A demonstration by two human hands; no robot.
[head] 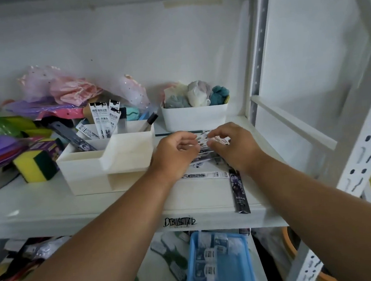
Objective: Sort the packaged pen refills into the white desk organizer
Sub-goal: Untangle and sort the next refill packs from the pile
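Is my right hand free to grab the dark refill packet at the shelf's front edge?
Probably not yet: the right hand is pinching refill packets together with the left hand. The dark packet itself lies uncovered.

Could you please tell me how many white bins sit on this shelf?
2. The organizer stands at mid-shelf, left of the hands, with refill packs upright in it. A plain bin sits behind the hands, holding bundled cloth. Clutter at left may hide more.

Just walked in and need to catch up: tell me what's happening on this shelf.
A person is sorting packaged pen refills. Both hands, left hand and right hand, pinch a small bundle of refill packets beside the white desk organizer. Several white packets already stand in it; a dark packet lies on the shelf edge.
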